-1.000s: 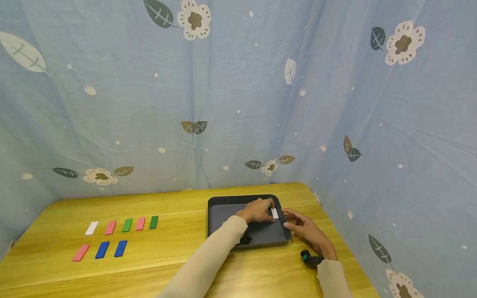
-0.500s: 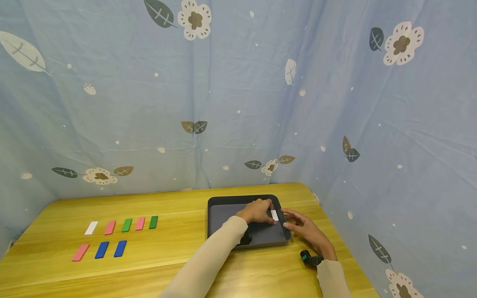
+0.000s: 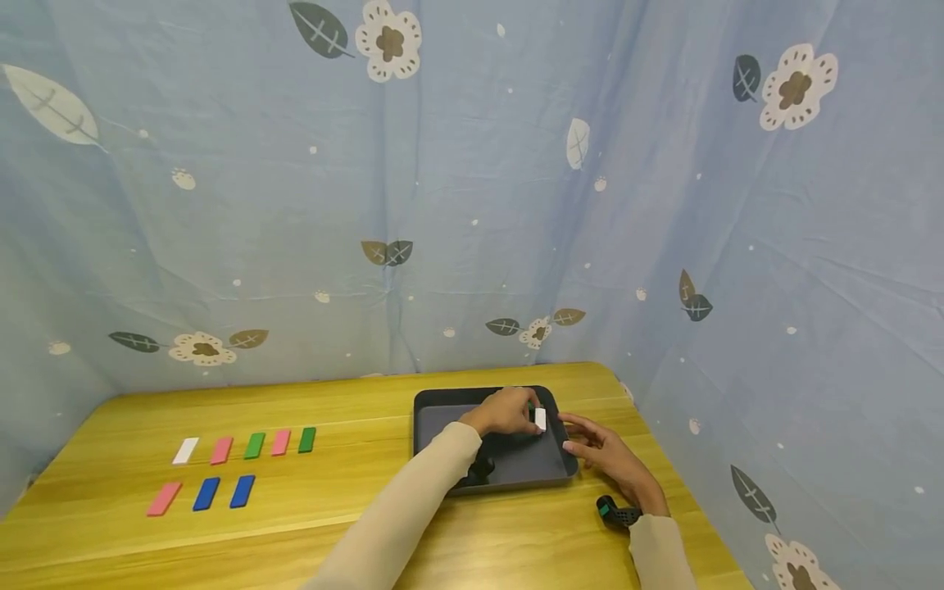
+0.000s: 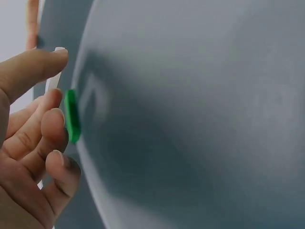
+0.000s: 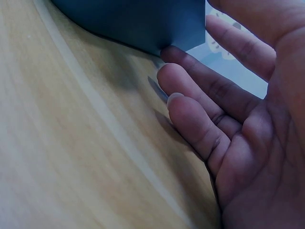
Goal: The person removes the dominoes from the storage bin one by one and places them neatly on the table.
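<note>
My left hand reaches into the dark grey tray near its right wall. Between thumb and fingers it pinches a small white tile, which shows only as a thin sliver in the left wrist view. A green tile stands beside the fingertips in that view, close to the tray wall; from the head it is mostly hidden behind the hand. My right hand lies outside the tray with fingers loosely bent and fingertips at its right wall. In the right wrist view, a fingertip meets the tray's lower edge.
On the left of the yellow wooden table lie two rows of tiles, including a white tile, a light green tile and a blue tile. A flowered blue curtain hangs behind and to the right.
The white tile, still in my left hand, has tilted more upright and shifted slightly toward the back of the tray. My right hand stays at the tray's wall.
</note>
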{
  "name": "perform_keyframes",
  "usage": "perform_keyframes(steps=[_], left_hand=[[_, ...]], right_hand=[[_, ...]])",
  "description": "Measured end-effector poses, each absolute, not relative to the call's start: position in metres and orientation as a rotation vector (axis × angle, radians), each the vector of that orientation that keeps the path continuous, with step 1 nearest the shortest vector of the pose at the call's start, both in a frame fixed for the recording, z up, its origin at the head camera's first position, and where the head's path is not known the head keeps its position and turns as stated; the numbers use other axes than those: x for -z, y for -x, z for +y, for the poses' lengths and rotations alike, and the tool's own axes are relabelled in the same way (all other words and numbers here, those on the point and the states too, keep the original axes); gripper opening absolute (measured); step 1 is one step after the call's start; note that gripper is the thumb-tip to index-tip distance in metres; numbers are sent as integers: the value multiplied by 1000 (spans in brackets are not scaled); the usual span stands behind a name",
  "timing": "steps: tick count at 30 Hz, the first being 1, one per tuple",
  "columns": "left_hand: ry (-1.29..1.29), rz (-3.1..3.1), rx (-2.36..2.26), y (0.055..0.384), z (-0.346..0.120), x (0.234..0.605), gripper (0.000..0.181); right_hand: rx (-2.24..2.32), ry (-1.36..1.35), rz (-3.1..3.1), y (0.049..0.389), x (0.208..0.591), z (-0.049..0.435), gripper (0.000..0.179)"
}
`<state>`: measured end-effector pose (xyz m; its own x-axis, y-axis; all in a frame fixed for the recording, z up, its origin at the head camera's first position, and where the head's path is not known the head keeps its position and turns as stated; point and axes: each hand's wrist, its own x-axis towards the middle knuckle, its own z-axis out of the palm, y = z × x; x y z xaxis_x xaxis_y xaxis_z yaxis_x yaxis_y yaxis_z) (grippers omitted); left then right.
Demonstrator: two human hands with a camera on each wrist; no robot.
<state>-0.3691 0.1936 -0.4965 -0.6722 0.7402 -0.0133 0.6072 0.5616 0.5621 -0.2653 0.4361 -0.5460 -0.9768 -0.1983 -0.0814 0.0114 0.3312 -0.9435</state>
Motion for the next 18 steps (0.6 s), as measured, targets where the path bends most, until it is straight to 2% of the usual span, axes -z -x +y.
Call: perform_keyframes(steps=[18], left_hand=[[-1217, 2532, -941, 367, 131, 463, 47]], right_hand=[[1699, 118, 2422, 265, 548, 433, 55]])
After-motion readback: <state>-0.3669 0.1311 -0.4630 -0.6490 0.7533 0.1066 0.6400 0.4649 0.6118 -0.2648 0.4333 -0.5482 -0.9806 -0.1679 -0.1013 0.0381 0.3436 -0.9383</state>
